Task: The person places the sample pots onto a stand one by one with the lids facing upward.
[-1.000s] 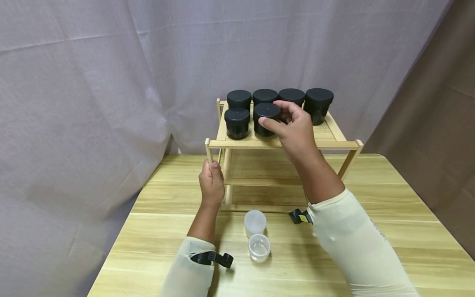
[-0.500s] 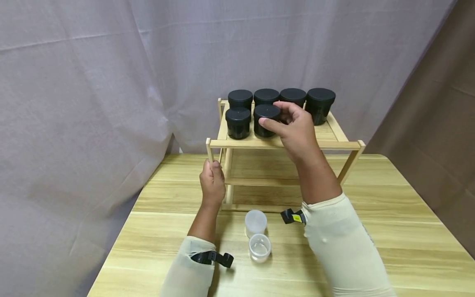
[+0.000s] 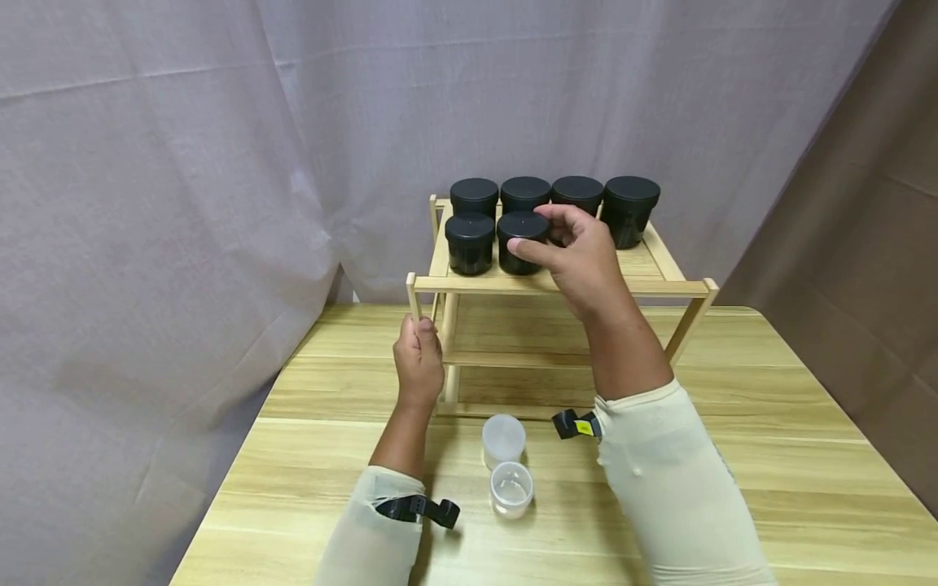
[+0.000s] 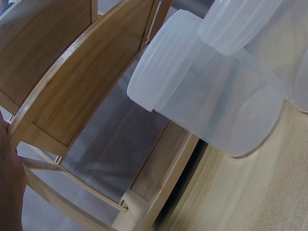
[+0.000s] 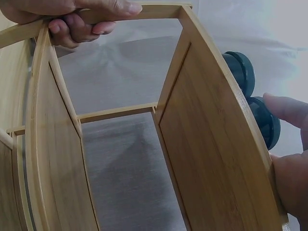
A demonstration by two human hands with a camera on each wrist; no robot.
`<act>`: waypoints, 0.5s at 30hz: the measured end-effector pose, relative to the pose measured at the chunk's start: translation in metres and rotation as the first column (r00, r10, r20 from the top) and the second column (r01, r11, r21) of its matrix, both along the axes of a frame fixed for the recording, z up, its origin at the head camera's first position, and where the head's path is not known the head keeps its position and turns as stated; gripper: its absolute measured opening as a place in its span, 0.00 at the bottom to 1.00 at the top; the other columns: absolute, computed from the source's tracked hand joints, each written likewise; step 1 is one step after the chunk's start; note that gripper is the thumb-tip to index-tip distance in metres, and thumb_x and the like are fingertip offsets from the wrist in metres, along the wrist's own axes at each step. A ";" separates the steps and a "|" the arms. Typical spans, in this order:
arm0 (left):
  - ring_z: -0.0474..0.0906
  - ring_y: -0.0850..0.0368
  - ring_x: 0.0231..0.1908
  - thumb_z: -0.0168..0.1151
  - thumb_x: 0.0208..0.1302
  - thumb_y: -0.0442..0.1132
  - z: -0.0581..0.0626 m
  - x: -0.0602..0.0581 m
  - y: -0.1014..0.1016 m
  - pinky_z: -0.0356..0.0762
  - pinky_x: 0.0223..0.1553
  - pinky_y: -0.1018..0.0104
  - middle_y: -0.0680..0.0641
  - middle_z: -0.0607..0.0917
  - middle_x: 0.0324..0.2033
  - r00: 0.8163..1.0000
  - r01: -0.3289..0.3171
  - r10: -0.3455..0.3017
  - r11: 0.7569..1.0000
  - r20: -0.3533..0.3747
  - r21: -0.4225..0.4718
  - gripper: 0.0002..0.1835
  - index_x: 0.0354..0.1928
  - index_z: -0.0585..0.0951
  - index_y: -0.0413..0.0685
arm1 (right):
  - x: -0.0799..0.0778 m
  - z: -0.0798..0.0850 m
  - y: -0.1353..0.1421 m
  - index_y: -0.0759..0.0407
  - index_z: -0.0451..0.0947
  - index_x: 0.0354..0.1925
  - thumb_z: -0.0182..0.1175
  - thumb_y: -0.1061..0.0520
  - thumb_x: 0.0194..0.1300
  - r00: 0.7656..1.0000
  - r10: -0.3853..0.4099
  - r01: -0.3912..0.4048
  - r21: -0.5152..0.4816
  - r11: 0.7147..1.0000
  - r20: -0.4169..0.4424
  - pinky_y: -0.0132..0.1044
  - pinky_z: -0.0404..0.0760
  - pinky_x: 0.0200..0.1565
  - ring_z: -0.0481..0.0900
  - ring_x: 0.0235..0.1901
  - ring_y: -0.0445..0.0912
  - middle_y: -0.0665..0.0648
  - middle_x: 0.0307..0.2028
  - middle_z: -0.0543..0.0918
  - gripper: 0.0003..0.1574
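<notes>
My right hand (image 3: 589,264) holds a black lidded jar (image 3: 522,224) at the front of the rack's top shelf, thumb on its near side and fingers behind. Another black jar (image 3: 470,244) stands just left of it. With curled fingers, my left hand (image 3: 419,362) grips the front left post of the wooden rack (image 3: 469,284). In the right wrist view, that hand (image 5: 91,21) wraps the rack's side bar, while the held jar (image 5: 263,122) shows beyond the top shelf, close beside its neighbour.
Several black jars (image 3: 632,210) line the back of the top shelf. On the table (image 3: 769,456), in front of the rack, stand a clear lidded container (image 3: 503,439) and a clear cup (image 3: 511,488). A grey curtain (image 3: 220,203) hangs behind.
The jar in my right hand has shifted slightly left and down, nearer the jar to its left, and the hand moved with it. My left hand keeps its hold on the post.
</notes>
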State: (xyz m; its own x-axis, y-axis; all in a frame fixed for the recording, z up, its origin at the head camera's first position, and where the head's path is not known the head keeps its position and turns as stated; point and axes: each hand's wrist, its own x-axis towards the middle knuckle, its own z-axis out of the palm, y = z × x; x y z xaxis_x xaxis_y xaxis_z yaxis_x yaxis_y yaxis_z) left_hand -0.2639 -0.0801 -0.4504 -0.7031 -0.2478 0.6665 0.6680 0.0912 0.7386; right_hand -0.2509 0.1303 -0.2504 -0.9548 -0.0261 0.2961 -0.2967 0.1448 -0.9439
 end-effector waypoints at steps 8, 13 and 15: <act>0.62 0.71 0.16 0.45 0.88 0.60 -0.001 -0.001 0.001 0.59 0.16 0.76 0.57 0.67 0.14 1.000 0.001 -0.001 1.000 -0.019 0.003 0.35 0.35 0.70 0.30 | 0.000 0.000 0.001 0.68 0.74 0.71 0.75 0.62 0.69 1.000 -0.007 0.007 0.042 0.999 0.011 0.26 0.79 0.57 0.79 0.56 0.42 0.52 0.54 0.79 0.36; 0.62 0.71 0.16 0.45 0.85 0.64 -0.001 -0.002 0.001 0.59 0.16 0.76 0.52 0.67 0.14 1.000 -0.012 0.012 1.000 -0.017 -0.002 0.38 0.34 0.70 0.31 | -0.001 0.000 0.001 0.68 0.73 0.72 0.75 0.65 0.67 1.000 -0.007 0.006 0.036 0.999 0.021 0.29 0.80 0.63 0.79 0.58 0.44 0.55 0.56 0.79 0.38; 0.62 0.71 0.16 0.45 0.85 0.65 -0.001 -0.002 0.001 0.59 0.16 0.75 0.50 0.68 0.13 1.000 -0.016 0.016 1.000 -0.017 -0.006 0.38 0.34 0.69 0.31 | -0.001 0.000 0.001 0.68 0.72 0.73 0.76 0.66 0.66 0.999 -0.006 0.005 0.031 1.000 0.032 0.33 0.80 0.68 0.79 0.61 0.45 0.57 0.58 0.79 0.41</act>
State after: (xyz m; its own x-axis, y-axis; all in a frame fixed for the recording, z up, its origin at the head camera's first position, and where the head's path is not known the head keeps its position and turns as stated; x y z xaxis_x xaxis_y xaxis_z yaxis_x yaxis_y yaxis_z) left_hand -0.2658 -0.0788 -0.4518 -0.6876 -0.2552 0.6798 0.6789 0.1063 0.7265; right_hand -0.2519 0.1317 -0.2506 -0.9640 -0.0291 0.2642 -0.2651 0.1755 -0.9481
